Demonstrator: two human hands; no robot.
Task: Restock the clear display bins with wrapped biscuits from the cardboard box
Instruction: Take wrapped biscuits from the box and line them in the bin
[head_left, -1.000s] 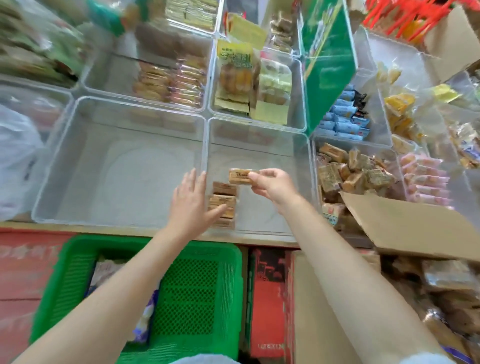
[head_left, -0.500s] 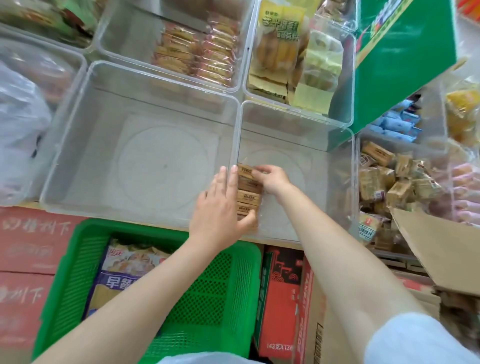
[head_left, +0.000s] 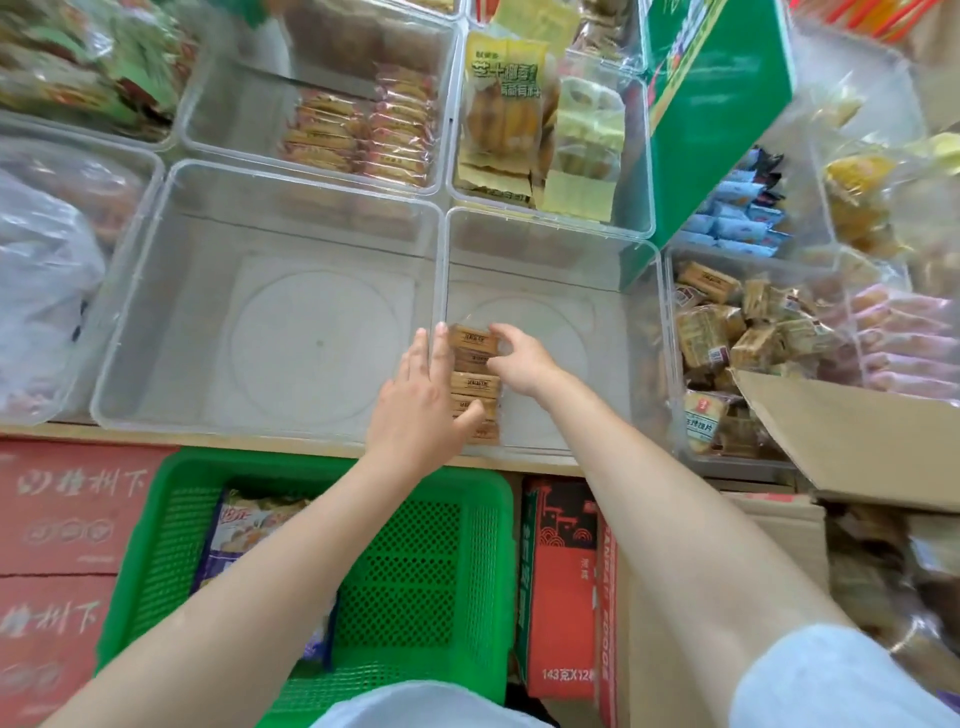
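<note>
Clear plastic display bin (head_left: 613, 332), front row of a shelf, nearly bare except for one short row of brown wrapped biscuits (head_left: 474, 383) lined against its left wall. Left hand (head_left: 423, 402) flat along that row, fingers straight, thumb tucked under the near end, steadying the packets from the side. Right hand (head_left: 517, 353) curled over the far end, fingertips pinching the newest biscuit into place. Larger bin (head_left: 171, 312) to the left with nothing in it. Cardboard box (head_left: 852, 441) at the right edge, flap open, more biscuits heaped in the bin just behind it. Green basket (head_left: 415, 571) below on the floor. Step in hand, most likely: seating one packet and squaring the row. Next: letting go, reaching right to the box for another packet, without toppling the row.
</note>
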